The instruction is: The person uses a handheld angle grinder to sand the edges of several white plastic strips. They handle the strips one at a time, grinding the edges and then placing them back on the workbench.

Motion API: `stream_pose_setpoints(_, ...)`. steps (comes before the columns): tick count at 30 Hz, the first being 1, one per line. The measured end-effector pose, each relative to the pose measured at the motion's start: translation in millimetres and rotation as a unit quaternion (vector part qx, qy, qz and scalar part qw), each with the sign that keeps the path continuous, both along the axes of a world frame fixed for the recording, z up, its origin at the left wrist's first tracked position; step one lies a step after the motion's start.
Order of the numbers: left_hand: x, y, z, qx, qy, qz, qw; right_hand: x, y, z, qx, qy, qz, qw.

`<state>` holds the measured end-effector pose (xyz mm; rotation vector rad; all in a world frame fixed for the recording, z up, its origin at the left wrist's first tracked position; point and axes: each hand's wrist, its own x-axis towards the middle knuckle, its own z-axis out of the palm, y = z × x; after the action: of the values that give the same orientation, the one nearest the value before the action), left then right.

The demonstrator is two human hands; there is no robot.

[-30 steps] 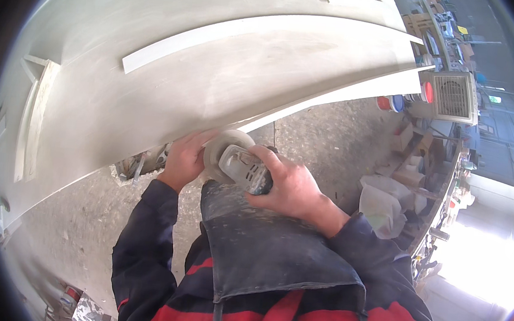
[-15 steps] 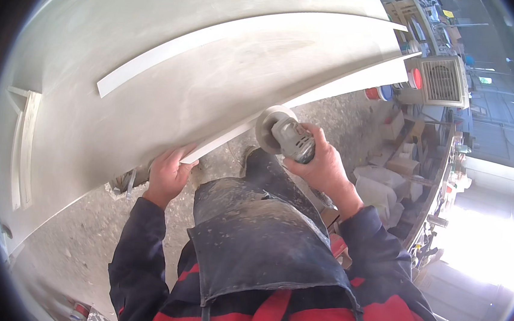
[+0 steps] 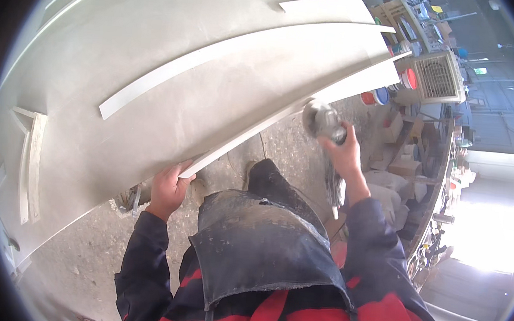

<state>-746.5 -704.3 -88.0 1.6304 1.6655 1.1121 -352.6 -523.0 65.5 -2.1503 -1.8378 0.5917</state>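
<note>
The right hand (image 3: 343,156) grips a grinder (image 3: 323,120), its disc at the near edge of the big grey slab (image 3: 176,39), towards the slab's right end. The left hand (image 3: 167,186) clasps the same edge further left, fingers curled over it, bracing the slab. The step in hand looks like grinding along that edge. The next move likely calls for a steady pass along the edge, the disc kept flat against it and the left hand well apart from the wheel. A dark apron (image 3: 256,245) hangs below, and buckets (image 3: 383,97) stand on the floor beyond.
</note>
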Motion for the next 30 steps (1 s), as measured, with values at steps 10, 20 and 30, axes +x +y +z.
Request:
stream_pose_setpoints(10, -3.1, -4.3, 1.8, -0.011, -0.005, 0.000, 1.000, -108.5, -82.0, 20.9, -0.165, 0.027, 0.304, 0.938)
stream_pose_setpoints(20, -6.1, -4.6, -0.7, -0.035, 0.009, -0.002, 0.999, -64.3, -56.5, 7.8, -0.089, 0.026, 0.188, 0.978)
stream_pose_setpoints(30, -4.5, -2.3, 8.4, -0.063, 0.013, -0.003, 0.998, -106.7, -82.6, 12.9, -0.176, 0.019, 0.343, 0.922)
